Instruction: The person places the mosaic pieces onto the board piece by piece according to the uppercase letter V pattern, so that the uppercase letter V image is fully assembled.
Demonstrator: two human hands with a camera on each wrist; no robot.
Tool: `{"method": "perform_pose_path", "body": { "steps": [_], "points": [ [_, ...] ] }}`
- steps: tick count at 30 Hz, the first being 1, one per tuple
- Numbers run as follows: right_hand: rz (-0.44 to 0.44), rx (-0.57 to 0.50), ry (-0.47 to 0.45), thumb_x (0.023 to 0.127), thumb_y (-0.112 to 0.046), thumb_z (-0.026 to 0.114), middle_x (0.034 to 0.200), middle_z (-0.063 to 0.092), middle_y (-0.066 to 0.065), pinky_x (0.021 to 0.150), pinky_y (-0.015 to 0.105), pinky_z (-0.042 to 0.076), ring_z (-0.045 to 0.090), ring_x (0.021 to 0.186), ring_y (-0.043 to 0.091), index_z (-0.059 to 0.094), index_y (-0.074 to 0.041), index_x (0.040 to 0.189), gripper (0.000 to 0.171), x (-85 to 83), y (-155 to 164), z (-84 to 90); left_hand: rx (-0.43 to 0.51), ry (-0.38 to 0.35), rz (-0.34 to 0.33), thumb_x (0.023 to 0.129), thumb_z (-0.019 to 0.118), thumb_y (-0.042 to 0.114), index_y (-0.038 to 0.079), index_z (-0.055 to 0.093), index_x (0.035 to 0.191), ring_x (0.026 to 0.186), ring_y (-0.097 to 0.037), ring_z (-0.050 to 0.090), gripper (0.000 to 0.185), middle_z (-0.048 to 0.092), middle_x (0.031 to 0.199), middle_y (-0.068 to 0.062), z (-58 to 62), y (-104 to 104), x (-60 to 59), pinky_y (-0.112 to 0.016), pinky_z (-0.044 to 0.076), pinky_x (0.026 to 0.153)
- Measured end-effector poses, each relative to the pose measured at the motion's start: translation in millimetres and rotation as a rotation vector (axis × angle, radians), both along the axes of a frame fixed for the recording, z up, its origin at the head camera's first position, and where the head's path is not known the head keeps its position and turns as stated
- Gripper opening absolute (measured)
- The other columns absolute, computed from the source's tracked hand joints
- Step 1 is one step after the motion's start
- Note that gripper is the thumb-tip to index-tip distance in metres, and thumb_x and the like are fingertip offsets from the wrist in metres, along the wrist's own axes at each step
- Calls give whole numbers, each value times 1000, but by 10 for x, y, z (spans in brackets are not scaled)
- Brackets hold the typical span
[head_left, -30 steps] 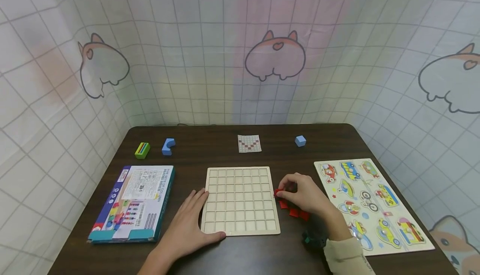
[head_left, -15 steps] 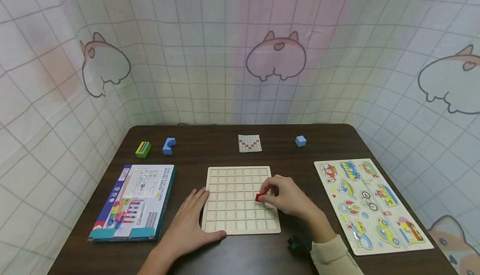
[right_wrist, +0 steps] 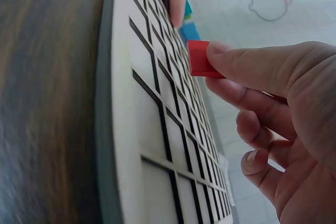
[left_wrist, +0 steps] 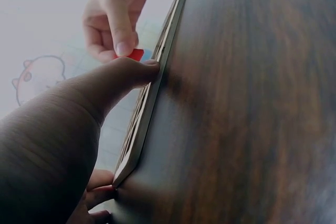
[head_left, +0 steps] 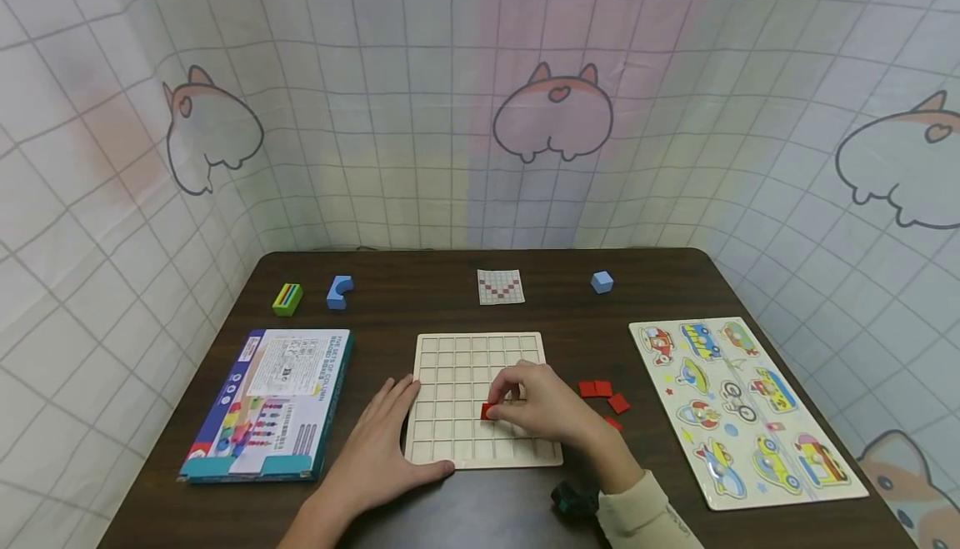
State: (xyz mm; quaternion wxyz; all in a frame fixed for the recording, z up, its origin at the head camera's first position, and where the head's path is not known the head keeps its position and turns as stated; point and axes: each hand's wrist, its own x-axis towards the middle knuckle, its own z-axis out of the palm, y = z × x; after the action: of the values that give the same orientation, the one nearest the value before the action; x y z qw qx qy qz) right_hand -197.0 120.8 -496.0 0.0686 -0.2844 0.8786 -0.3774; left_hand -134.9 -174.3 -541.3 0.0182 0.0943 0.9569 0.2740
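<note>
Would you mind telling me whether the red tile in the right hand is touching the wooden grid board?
Apart: the right wrist view shows a gap between the red tile and the wooden grid board.

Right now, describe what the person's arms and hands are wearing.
Both hands are bare, with no rings or gloves visible. The right hand comes out of a cream long sleeve, with a dark strapped device at the wrist. The left hand shows a bare forearm, no sleeve in view.

On your dark table [head_left: 660, 282], the vehicle puzzle board [head_left: 746, 411] lies at the right and a blue game box [head_left: 266, 403] at the left. Along the far edge you have a striped green block [head_left: 287, 299], a blue arch block [head_left: 339, 292], a checkered pattern card [head_left: 500, 286] and a blue cube [head_left: 602, 282]
</note>
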Motion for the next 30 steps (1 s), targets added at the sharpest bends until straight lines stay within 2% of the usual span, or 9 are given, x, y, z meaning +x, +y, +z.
{"method": "perform_pose_path", "body": {
  "steps": [5, 16, 21, 30],
  "points": [
    [35, 1, 10, 95, -18, 90, 84, 70, -19, 77, 25, 49, 62, 88, 19, 78, -28, 92, 15, 12, -68, -31, 9, -2, 4, 68, 83, 93, 17, 38, 174, 174, -37, 21, 138, 32, 184, -3, 3, 5, -3, -69, 27, 136],
    [29, 35, -23, 95, -23, 91, 83, 66, -15, 70, 24, 50, 60, 83, 14, 78, -31, 91, 16, 46, -129, -110, 14, -11, 2, 69, 83, 93, 16, 38, 174, 174, -37, 21, 138, 33, 184, -4, 5, -1, 6, -68, 26, 137],
    [26, 54, -25, 95, -25, 91, 83, 68, -17, 70, 24, 48, 57, 80, 10, 79, -31, 92, 14, 46, -127, -134, 19, -2, -3, 69, 83, 92, 15, 38, 174, 174, -37, 21, 138, 33, 183, -4, -5, -8, 7, -67, 27, 137],
    [47, 74, 25, 94, -23, 91, 88, 67, -18, 79, 25, 48, 57, 87, 10, 78, -30, 92, 14, 54, -109, -144, 20, -18, 10, 67, 81, 96, 18, 39, 174, 174, -37, 21, 138, 33, 183, -2, -14, -9, -7, -69, 27, 136]
  ]
}}
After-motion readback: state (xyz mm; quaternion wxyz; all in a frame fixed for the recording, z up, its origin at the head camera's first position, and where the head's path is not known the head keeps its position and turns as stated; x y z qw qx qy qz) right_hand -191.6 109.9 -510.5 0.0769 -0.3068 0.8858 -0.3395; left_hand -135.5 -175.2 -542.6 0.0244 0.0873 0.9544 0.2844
